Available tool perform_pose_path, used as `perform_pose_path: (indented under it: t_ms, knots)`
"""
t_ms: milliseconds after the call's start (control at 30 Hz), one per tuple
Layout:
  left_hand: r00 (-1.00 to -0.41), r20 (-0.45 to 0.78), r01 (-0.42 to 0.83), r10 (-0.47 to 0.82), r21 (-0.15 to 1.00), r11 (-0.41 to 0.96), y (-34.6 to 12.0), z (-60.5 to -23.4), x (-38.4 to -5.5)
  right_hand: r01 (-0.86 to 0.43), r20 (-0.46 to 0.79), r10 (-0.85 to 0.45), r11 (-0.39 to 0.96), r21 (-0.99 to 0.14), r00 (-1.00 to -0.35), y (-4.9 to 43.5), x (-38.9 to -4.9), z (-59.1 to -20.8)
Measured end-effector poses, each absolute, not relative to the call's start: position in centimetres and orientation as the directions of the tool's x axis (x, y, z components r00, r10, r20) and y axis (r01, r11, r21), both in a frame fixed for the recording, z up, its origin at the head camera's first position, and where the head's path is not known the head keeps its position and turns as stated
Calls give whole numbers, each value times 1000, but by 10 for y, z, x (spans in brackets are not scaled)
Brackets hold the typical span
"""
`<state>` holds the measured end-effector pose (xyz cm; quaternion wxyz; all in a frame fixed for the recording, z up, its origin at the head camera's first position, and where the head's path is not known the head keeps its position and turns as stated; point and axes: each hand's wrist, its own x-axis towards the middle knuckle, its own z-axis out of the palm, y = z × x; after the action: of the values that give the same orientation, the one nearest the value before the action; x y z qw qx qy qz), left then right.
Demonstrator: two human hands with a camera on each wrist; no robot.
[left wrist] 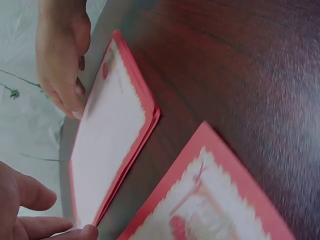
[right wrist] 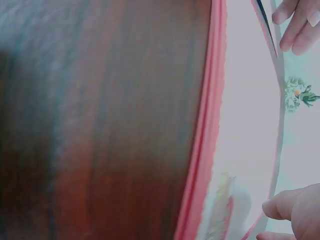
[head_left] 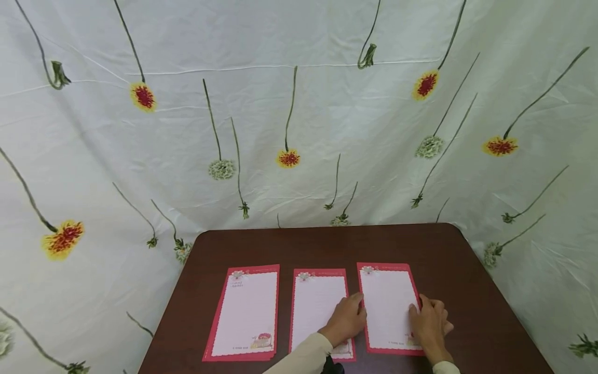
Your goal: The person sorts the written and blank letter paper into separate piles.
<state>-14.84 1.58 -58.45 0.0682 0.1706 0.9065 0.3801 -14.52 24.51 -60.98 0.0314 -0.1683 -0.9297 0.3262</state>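
Observation:
On the right of the table lies a stack of red-bordered letter paper (head_left: pixel 389 306), its layered edges showing in both wrist views. My left hand (head_left: pixel 347 318) is at the stack's left edge, fingertips right at the border, the forearm crossing over the middle letter paper (head_left: pixel 314 306). At the opposite edge is my right hand (head_left: pixel 430 323), its thumb over the sheet's margin and its other fingers along the side. In the left wrist view, the left hand's thumb and fingers (left wrist: pixel 37 197) are spread apart, and the right hand (left wrist: pixel 62 60) has loosely bent fingers.
Another stack of letter paper (head_left: pixel 249 311), with a little writing near its top, lies at the left. All three sit in a row on the dark brown table (head_left: pixel 322 246). A white flower-print cloth (head_left: pixel 261 119) hangs behind and around the table.

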Motion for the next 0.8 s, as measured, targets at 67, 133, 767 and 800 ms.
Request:
perform_pose_path:
  t_ms: [67, 133, 767, 800]
  knots:
    - [-939, 13, 251, 344, 711, 657, 11, -581, -148, 276, -34, 326, 736, -619, -945, 242, -146, -607]
    - [-945, 37, 257, 324, 696, 670, 5, -578, -148, 252, -8, 313, 747, -615, -950, 238, -147, -603]
    - [-987, 153, 47, -52, 582, 812, -91, -605, -142, -120, 157, -53, 882, -457, -986, 127, -134, -594]
    - [-988, 138, 29, -63, 577, 816, -96, -605, -140, -134, 164, -67, 888, -440, -984, 123, -132, -596]
